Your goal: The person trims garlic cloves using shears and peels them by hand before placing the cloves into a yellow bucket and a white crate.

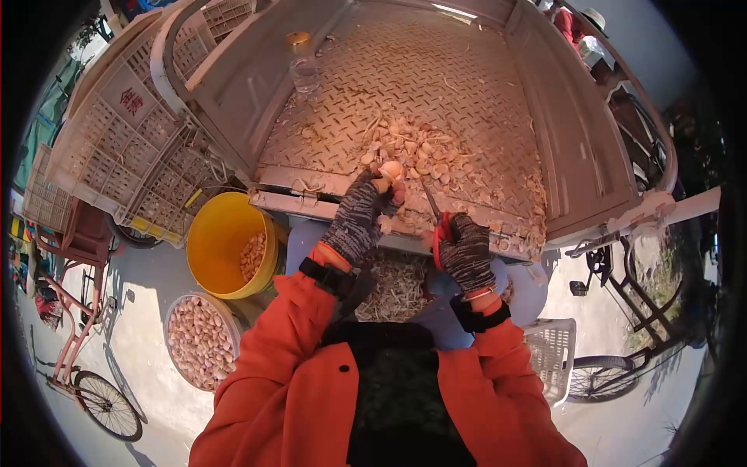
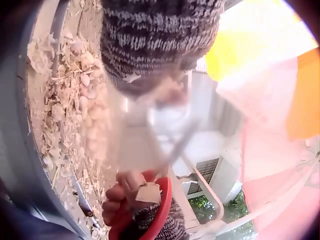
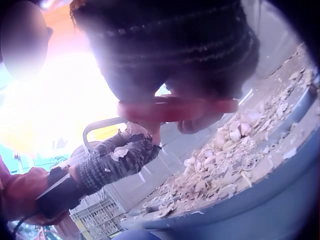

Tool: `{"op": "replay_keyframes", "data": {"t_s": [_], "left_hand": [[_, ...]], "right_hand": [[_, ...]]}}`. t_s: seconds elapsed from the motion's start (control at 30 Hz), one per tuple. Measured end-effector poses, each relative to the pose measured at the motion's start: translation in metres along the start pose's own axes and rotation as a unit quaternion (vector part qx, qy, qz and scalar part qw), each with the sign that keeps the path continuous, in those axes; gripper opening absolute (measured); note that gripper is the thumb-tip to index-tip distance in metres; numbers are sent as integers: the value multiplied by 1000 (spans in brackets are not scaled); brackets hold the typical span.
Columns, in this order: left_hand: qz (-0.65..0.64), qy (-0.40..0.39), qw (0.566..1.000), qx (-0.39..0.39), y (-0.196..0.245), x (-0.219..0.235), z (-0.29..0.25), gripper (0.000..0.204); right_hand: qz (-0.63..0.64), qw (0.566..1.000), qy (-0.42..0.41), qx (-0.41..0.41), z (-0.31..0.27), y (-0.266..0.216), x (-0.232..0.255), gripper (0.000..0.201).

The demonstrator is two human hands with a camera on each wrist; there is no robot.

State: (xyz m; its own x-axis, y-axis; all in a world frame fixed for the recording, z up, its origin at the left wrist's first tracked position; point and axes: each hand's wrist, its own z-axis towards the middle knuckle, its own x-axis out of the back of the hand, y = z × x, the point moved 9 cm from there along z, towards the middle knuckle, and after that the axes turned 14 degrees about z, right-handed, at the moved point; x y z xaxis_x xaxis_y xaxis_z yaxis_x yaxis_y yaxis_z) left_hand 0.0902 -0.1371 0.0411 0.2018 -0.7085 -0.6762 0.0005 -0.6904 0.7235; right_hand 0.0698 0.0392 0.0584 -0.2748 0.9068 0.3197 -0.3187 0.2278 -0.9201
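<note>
My left hand [image 1: 354,214], in a dark speckled knit glove with bare fingertips, holds a pale garlic bulb [image 1: 391,169] over the front edge of the truck bed. My right hand [image 1: 467,253], gloved alike, grips red-handled scissors [image 1: 442,230], their blades pointing up and left toward the bulb. In the left wrist view the scissors' red handle [image 2: 164,207] loops round the right fingers, while the blades blur. The right wrist view shows the left hand [image 3: 120,155] beyond the red handle [image 3: 177,110], with skin flakes stuck on its glove. Just beyond both hands lies a heap of garlic cloves [image 1: 424,148].
A glass jar [image 1: 303,66] stands on the bed's patterned metal floor [image 1: 389,54]. Left of me are a yellow bucket [image 1: 214,249] and a tub of garlic [image 1: 201,342]. Below my hands sits a container of trimmings [image 1: 393,288]. A white basket [image 1: 551,354] stands right.
</note>
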Motion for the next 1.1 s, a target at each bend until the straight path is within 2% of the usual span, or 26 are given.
{"op": "replay_keyframes", "data": {"t_s": [0.03, 0.07, 0.13, 0.2, 0.27, 0.3, 0.37, 0.4, 0.43, 0.53, 0.63, 0.67, 0.73, 0.87, 0.9, 0.93, 0.97, 1.0, 1.03, 1.07, 1.1], "left_hand": [[-41, 28, 999, -16, 2, -1, -11, 27], [-39, 24, 999, -13, -1, -3, -17, 27], [-16, -19, 999, -28, 2, -13, -24, 37], [-20, -37, 999, -31, -8, -8, -27, 31], [-27, -52, 998, -27, -21, -8, -31, 25], [6, -34, 999, -23, -26, -6, -34, 27], [42, -20, 999, -11, -31, -10, -40, 29], [102, -18, 994, -38, -26, -15, -43, 27], [160, -16, 985, -66, -21, -21, -47, 25], [213, -52, 973, -67, -18, -26, -51, 30], [243, -75, 967, -25, -23, -26, -53, 35], [243, -73, 967, -22, -25, -23, -53, 35], [283, -13, 959, 3, -31, -6, -50, 40], [355, 1, 934, -33, -26, 3, -50, 38], [307, -13, 951, 11, -36, 10, -50, 36], [258, -28, 964, 55, -45, 13, -50, 34], [234, -34, 969, 73, -47, 11, -53, 28], [230, -32, 970, 75, -47, 9, -55, 28], [142, -16, 985, 101, -48, 8, -56, 26], [52, 1, 991, 123, -50, 9, -55, 25], [49, 5, 992, 120, -48, 16, -52, 25]], "right_hand": [[-16, 999, -9, 37, -5, -10, -3, 31], [-17, 999, -5, 37, -11, -16, -2, 31], [-115, 992, -10, 41, -18, -27, -2, 48], [-83, 996, -14, 15, -27, -17, -2, 51], [-113, 990, 14, 84, -38, -27, 1, 48], [-106, 989, 15, 103, -42, -38, 0, 46], [-100, 991, 35, 86, -47, -29, 1, 45], [-93, 992, 48, 76, -48, -26, 3, 44], [-73, 996, 29, 36, -50, -20, 4, 40], [-74, 997, -8, 21, -50, -24, 7, 32], [-68, 997, -45, 2, -48, -9, 5, 25], [-68, 997, -46, -1, -50, -5, 5, 25], [-155, 982, -39, 101, -54, -18, 3, 22], [-176, 978, -97, 46, -57, -16, -5, 21], [129, 967, -106, -193, -67, 26, -7, 20], [414, 810, -96, -404, -92, 51, -28, 19], [413, 809, -95, -407, -96, 52, -31, 19], [323, 908, -128, -235, -82, 30, -25, 20], [219, 962, -158, -51, -75, 3, -23, 20], [217, 961, -161, -52, -71, 14, -20, 20], [337, 919, -105, -176, -66, 50, -12, 19]]}}
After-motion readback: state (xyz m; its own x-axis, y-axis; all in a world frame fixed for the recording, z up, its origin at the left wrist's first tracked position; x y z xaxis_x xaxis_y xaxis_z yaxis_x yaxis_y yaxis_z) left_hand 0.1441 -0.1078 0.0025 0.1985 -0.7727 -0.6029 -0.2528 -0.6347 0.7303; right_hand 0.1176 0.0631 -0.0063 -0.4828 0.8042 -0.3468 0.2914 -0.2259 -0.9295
